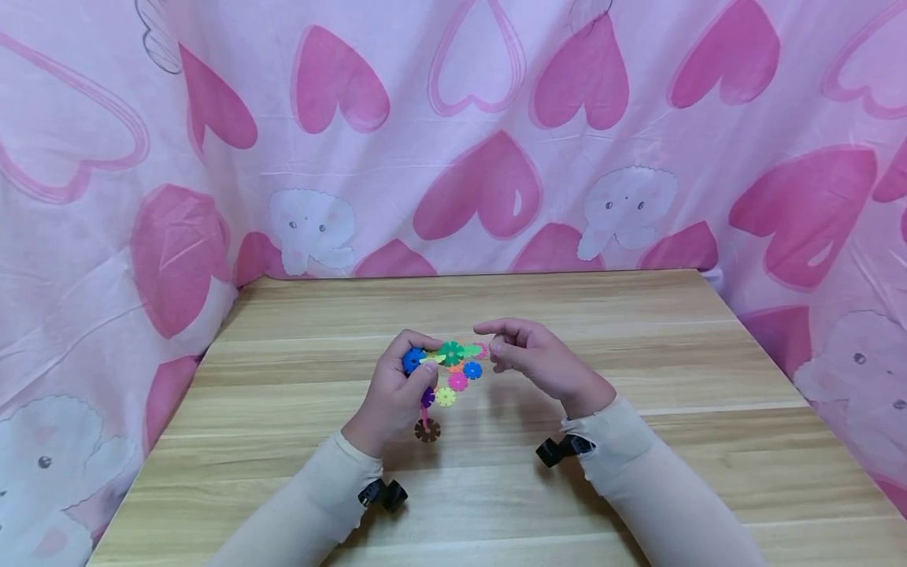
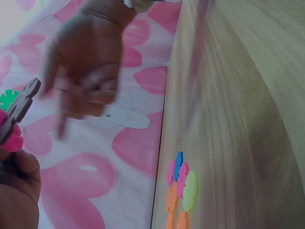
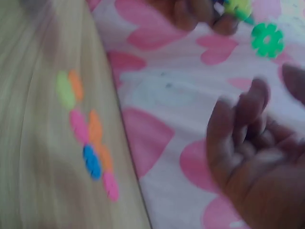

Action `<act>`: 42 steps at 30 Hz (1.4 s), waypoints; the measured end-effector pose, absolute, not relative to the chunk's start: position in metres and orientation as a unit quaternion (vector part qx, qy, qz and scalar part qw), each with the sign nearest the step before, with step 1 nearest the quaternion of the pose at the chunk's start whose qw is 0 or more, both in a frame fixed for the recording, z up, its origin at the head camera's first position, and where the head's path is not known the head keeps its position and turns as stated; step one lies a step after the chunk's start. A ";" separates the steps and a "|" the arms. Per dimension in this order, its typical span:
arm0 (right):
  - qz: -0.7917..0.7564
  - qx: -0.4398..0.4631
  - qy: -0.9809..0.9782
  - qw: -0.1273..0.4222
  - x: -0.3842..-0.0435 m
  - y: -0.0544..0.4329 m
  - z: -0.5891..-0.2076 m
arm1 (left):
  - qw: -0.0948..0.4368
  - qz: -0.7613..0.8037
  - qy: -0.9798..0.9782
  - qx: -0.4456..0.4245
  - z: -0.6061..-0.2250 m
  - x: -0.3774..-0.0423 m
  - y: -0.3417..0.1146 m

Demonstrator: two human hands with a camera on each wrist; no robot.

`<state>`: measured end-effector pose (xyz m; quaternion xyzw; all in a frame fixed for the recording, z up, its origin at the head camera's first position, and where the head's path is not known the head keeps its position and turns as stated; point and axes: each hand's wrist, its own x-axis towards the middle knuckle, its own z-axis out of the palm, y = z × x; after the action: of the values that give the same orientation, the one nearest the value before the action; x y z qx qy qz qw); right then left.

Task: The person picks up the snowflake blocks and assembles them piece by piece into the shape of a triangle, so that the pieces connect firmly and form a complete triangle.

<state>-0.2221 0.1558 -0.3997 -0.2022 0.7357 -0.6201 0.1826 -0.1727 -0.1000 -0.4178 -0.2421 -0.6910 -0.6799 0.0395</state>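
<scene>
My left hand (image 1: 393,386) grips a joined cluster of notched plastic snowflake discs. A blue disc (image 1: 414,361) and a green disc (image 1: 450,353) show at its top, and a brown disc (image 1: 427,430) hangs at its lower end. In the left wrist view, the brown disc (image 2: 21,107) stands edge-on above the left thumb. My right hand (image 1: 542,358) is raised to the right of the cluster, its index finger extended and the others loosely bent. Nothing lies between its fingers in the right wrist view, where the green disc (image 3: 267,40) is apart from it.
Several loose discs lie close together on the wooden table (image 1: 638,339), beneath and beyond the hands. Among them are a yellow disc (image 1: 445,396), a pink disc (image 1: 457,382) and a blue disc (image 3: 91,162). A pink heart-patterned cloth (image 1: 397,173) hangs around the table's back and sides.
</scene>
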 end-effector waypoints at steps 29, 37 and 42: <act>-0.344 -0.100 0.902 0.242 -0.226 0.144 -0.433 | 0.050 -0.684 -0.679 -0.262 -0.417 -0.173 -0.099; -0.283 -0.133 0.919 0.240 -0.218 0.137 -0.430 | 0.047 -0.685 -0.680 -0.258 -0.418 -0.174 -0.099; -0.256 -0.134 0.927 0.237 -0.216 0.136 -0.429 | 0.052 -0.687 -0.677 -0.257 -0.419 -0.175 -0.101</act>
<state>-0.2158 0.1360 -0.4288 -0.1344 0.9273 -0.2562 0.2373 -0.1747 -0.1006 -0.4186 -0.2571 -0.6775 -0.6872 0.0521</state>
